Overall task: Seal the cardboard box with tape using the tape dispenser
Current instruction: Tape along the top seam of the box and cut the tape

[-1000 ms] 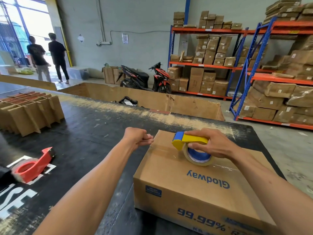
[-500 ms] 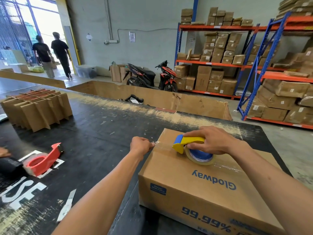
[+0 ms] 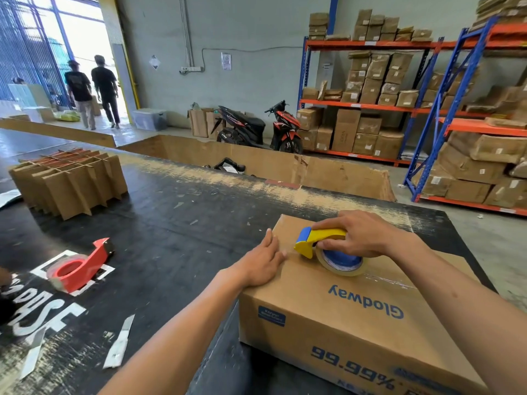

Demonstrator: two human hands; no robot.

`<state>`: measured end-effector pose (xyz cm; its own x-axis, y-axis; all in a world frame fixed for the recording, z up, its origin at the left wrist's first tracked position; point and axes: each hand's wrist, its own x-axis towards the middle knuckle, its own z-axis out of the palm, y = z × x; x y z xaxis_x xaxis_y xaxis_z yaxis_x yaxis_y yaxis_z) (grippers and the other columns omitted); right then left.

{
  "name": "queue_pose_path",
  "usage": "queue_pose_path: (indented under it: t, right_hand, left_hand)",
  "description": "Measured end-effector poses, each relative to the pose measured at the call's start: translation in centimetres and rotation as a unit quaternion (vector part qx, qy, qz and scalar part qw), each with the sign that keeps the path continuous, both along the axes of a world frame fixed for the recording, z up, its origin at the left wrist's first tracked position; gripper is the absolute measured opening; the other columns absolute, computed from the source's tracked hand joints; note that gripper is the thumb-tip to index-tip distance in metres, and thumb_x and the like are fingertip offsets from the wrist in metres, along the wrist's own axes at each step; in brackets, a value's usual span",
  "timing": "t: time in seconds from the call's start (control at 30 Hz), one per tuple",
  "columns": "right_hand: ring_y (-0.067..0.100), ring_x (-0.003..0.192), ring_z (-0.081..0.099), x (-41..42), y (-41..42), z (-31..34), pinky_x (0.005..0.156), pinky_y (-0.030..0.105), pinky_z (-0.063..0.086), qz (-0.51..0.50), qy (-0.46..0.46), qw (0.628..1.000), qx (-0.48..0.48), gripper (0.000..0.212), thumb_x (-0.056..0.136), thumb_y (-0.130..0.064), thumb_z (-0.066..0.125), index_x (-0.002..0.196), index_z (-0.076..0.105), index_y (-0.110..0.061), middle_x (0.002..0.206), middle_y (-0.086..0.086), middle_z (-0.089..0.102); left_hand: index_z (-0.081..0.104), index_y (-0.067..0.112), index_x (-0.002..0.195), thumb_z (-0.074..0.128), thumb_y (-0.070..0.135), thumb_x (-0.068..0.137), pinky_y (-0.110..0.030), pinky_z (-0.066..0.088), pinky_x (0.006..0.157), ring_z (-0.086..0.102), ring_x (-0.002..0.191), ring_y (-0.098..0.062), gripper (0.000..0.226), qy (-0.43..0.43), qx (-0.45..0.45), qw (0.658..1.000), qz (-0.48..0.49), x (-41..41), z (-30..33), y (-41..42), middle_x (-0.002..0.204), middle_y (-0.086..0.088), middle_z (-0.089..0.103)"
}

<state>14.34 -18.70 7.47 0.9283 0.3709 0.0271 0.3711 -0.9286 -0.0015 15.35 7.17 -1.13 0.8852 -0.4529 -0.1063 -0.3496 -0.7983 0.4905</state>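
We saw our two forearms bare, without sleeves; the left hand (image 3: 263, 265) and right hand (image 3: 358, 236) wore nothing.

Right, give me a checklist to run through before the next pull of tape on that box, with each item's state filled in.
1. Right hand has its grip on the yellow tape dispenser: ok.
2. Dispenser sits on top of the cardboard box: ok.
3. Left hand lies flat on the box top near its left edge, steadying it: ok.
4. Clear tape already laid across the top to the right of the dispenser: ok.
5. Tape carried down over the left edge: cannot tell.
6. Box rests fully on the black table: ok.
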Motion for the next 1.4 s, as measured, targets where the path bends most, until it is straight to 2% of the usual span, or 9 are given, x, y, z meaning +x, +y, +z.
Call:
queue_pose_path:
  t: [0.17, 0.3, 0.5, 0.77, 0.9, 1.03, 1.13, 1.3, 1.4]
  right_hand:
    - [0.019, 0.095, 0.056, 0.5, 0.1, 0.0, 0.084, 0.043, 0.049, 0.007, 0.016, 1.0, 0.001, 0.078, 0.069, -0.099, 0.029, 0.138, 0.043, -0.064, 0.1, -0.007, 0.058]
    - [0.019, 0.092, 0.057, 0.7, 0.2, 0.1, 0.084, 0.044, 0.049, 0.014, 0.022, 0.999, 0.02, 0.072, 0.073, -0.099, 0.021, 0.132, 0.047, -0.068, 0.097, -0.004, 0.06]
    - [0.01, 0.091, 0.053, -0.4, -0.7, 0.8, 0.081, 0.037, 0.046, 0.019, 0.03, 0.999, 0.03, 0.063, 0.081, -0.09, 0.031, 0.135, 0.049, -0.064, 0.096, -0.011, 0.058]
    - [0.009, 0.089, 0.052, -4.9, -7.9, 1.8, 0.071, 0.03, 0.038, -0.026, 0.052, 0.998, 0.004, 0.06, 0.076, -0.094, 0.028, 0.131, 0.042, -0.074, 0.094, -0.011, 0.055]
    - [0.01, 0.091, 0.051, -5.1, -8.2, 1.4, 0.083, 0.036, 0.044, -0.053, 0.081, 0.995, 0.002, 0.061, 0.077, -0.092, 0.034, 0.134, 0.042, -0.072, 0.095, -0.013, 0.051]
    - [0.009, 0.106, 0.051, -4.4, -7.3, 2.6, 0.094, 0.031, 0.041, -0.068, 0.146, 0.983, 0.086, 0.042, 0.088, -0.065, 0.062, 0.129, 0.062, -0.057, 0.101, -0.03, 0.051]
    - [0.01, 0.103, 0.053, -4.1, -6.4, 2.6, 0.085, 0.028, 0.041, -0.063, 0.142, 0.984, 0.083, 0.036, 0.088, -0.061, 0.063, 0.124, 0.065, -0.058, 0.098, -0.03, 0.052]
    - [0.004, 0.086, 0.047, -4.8, -6.2, 1.5, 0.071, 0.029, 0.036, -0.057, 0.093, 0.992, 0.064, 0.05, 0.079, -0.077, 0.062, 0.127, 0.061, -0.06, 0.091, -0.025, 0.046]
    - [0.006, 0.087, 0.049, -5.4, -6.8, 1.2, 0.071, 0.029, 0.039, -0.067, 0.065, 0.992, 0.081, 0.049, 0.078, -0.078, 0.062, 0.124, 0.061, -0.063, 0.092, -0.025, 0.05]
  left_hand:
    - [-0.001, 0.01, 0.158, 0.027, 0.045, 0.106, -0.03, 0.009, 0.12, 0.007, 0.152, -0.022, 0.068, 0.015, -0.01, 1.0, -0.003, 0.0, 0.1, 0.2, 0.165, -0.005, -0.016]
    - [-0.003, 0.01, 0.158, 0.027, 0.044, 0.106, -0.029, 0.009, 0.119, 0.007, 0.152, -0.021, 0.068, 0.023, -0.015, 1.0, -0.002, -0.2, 0.0, 0.1, 0.164, -0.003, -0.018]
    - [-0.002, 0.01, 0.157, 0.03, 0.041, 0.107, -0.024, 0.003, 0.117, 0.003, 0.152, -0.019, 0.068, 0.035, -0.026, 0.999, 0.006, -0.2, 0.1, 0.1, 0.165, -0.004, -0.016]
    - [-0.003, 0.011, 0.157, 0.028, 0.042, 0.106, -0.032, 0.003, 0.121, 0.001, 0.153, -0.022, 0.068, 0.031, -0.029, 0.999, 0.003, -0.6, 0.5, -0.1, 0.165, -0.003, -0.015]
    - [0.001, 0.011, 0.158, 0.023, 0.069, 0.095, -0.046, 0.002, 0.123, 0.0, 0.153, -0.029, 0.088, -0.046, 0.084, 0.995, 0.005, -0.6, 0.4, -0.4, 0.165, -0.01, -0.011]
    - [-0.008, 0.017, 0.157, 0.021, 0.092, 0.076, -0.051, -0.006, 0.122, -0.013, 0.151, -0.03, 0.115, -0.139, 0.148, 0.978, -0.047, -1.1, 1.6, -2.7, 0.163, -0.012, -0.018]
    - [-0.008, 0.025, 0.157, 0.027, 0.093, 0.073, -0.05, -0.003, 0.122, -0.012, 0.152, -0.025, 0.114, -0.11, 0.127, 0.981, -0.096, -2.3, 1.9, -6.0, 0.164, -0.006, -0.018]
    - [0.004, 0.032, 0.157, 0.026, 0.094, 0.073, -0.052, -0.003, 0.121, -0.006, 0.153, -0.026, 0.108, -0.089, 0.145, 0.981, -0.097, -2.5, 0.3, -7.7, 0.166, -0.004, -0.006]
    - [0.005, 0.033, 0.157, 0.025, 0.094, 0.073, -0.051, -0.003, 0.122, -0.006, 0.153, -0.024, 0.106, -0.09, 0.148, 0.98, -0.095, -2.4, 0.2, -7.5, 0.167, -0.002, -0.005]
